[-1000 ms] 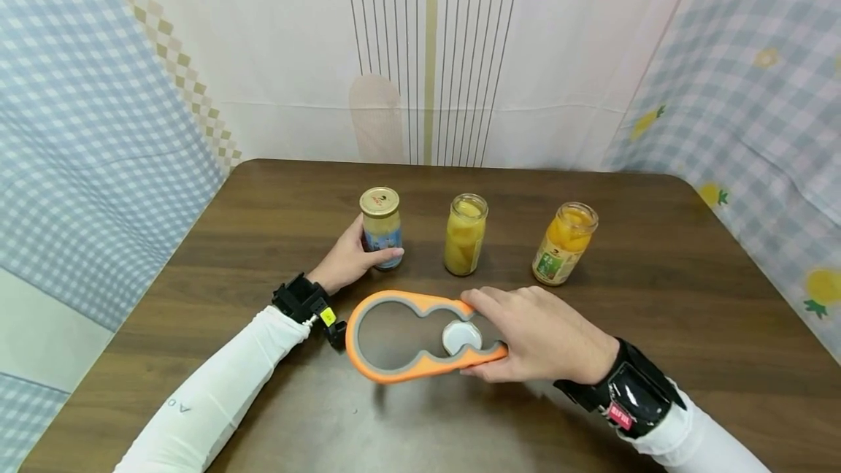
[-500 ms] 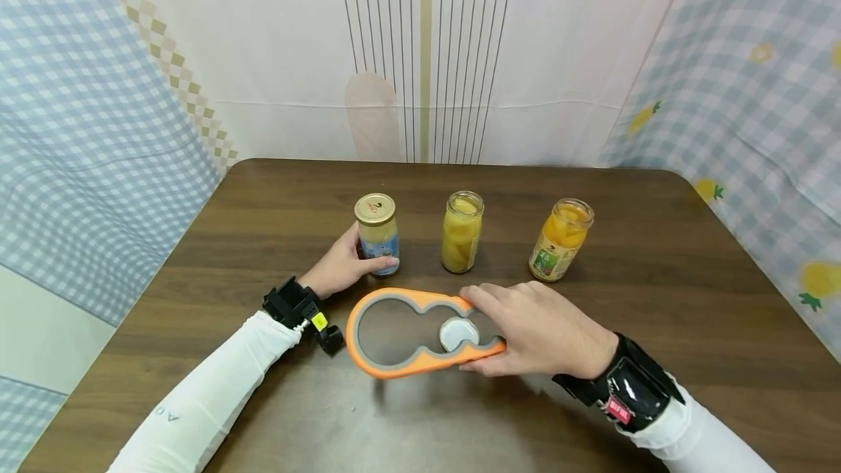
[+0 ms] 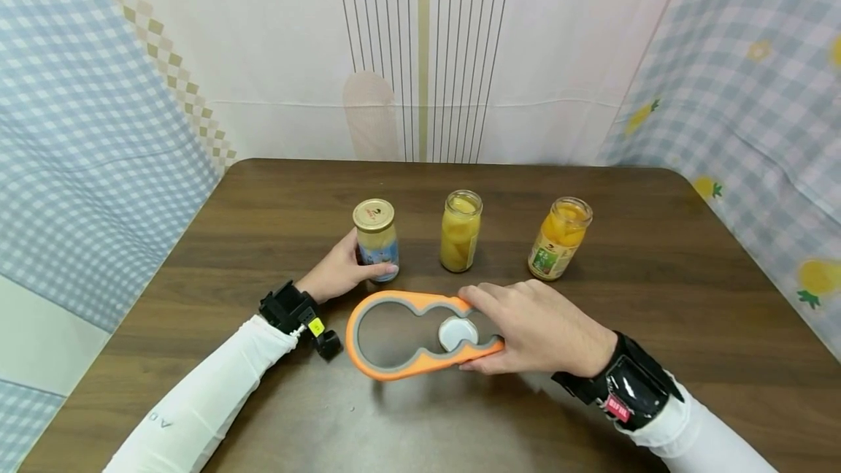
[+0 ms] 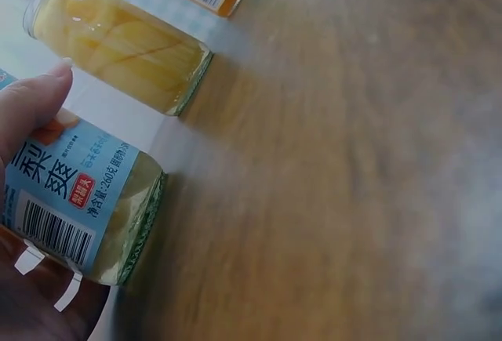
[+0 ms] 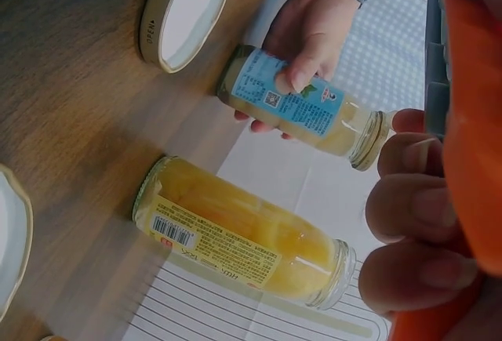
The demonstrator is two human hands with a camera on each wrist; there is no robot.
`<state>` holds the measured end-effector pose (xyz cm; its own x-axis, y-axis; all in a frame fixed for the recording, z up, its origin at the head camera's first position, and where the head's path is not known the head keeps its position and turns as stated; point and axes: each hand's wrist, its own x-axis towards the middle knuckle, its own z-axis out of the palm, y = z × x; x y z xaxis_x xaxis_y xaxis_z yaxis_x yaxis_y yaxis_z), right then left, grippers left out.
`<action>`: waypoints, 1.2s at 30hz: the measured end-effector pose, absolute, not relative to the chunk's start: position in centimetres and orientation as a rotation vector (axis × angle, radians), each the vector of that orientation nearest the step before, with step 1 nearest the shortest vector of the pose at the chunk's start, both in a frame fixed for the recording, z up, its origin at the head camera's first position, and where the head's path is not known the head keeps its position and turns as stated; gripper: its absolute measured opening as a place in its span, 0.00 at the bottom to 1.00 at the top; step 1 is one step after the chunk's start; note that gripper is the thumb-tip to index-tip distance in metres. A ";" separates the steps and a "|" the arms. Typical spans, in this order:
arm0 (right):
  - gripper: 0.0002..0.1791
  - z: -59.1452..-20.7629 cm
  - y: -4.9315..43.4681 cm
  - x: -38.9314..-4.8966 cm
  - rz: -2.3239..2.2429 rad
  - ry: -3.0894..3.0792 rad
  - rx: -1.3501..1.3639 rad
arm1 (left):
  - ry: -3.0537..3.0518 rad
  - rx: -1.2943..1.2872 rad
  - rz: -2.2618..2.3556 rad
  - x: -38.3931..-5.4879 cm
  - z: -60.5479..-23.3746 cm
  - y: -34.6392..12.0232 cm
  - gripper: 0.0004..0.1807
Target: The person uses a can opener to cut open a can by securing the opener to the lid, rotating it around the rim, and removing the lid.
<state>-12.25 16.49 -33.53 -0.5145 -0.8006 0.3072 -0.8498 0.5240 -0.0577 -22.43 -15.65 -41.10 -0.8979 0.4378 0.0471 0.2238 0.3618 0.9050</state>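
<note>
My left hand (image 3: 336,268) grips a jar of pale fruit (image 3: 377,243) with a gold lid and a blue label, thumb across its near side. It stands upright, its label showing large in the left wrist view. In my right hand (image 3: 535,327) is an orange jar opener (image 3: 368,367) with a scalloped grey inner edge, gripped by its handle ends and held over the table. Through its gap shows a loose lid (image 3: 458,334), white inside facing up. The right wrist view catches this gold-rimmed lid (image 5: 188,16) and a second lid (image 5: 12,239) at the left edge.
Behind the opener stands an uncapped jar of yellow fruit (image 3: 461,232). Farther right is another uncapped jar, holding orange fruit (image 3: 560,239). The brown wooden table (image 3: 657,239) ends at a patterned white cloth (image 3: 282,57) at the back.
My left hand has drawn the gold-lidded jar a little nearer to me. My right hand and the jar opener have stayed almost in place.
</note>
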 end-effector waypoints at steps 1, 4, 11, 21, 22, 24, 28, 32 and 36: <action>0.37 -33.5 16.5 -12.3 0.293 -2.518 1.393 | 2.421 0.602 1.552 -22.4 -41.1 -15.6 0.39; 0.38 -33.6 16.5 -12.3 0.294 -2.498 1.389 | 2.421 0.619 1.541 -22.2 -41.1 -15.6 0.38; 0.38 -33.6 16.4 -12.3 0.301 -2.481 1.381 | 2.379 0.651 1.534 -21.9 -41.0 -15.5 0.36; 0.38 -33.1 16.1 -12.3 0.339 -2.513 1.361 | 2.325 0.706 1.540 -21.5 -41.2 -15.4 0.33; 0.38 -33.1 16.1 -12.3 0.346 -2.520 1.359 | 2.321 0.712 1.545 -21.4 -41.3 -15.4 0.33; 0.39 -33.0 16.1 -12.3 0.357 -2.531 1.354 | 2.317 0.711 1.548 -21.4 -41.3 -15.4 0.32; 0.39 -32.8 15.9 -12.4 0.368 -2.544 1.344 | 2.320 0.726 1.540 -21.3 -41.1 -15.5 0.31; 0.39 -32.6 15.6 -12.6 0.363 -2.556 1.317 | 2.279 0.816 1.535 -21.1 -41.0 -15.4 0.24; 0.37 -32.4 15.3 -12.8 0.398 -2.581 1.292 | 2.259 0.900 1.493 -21.1 -41.2 -15.1 0.15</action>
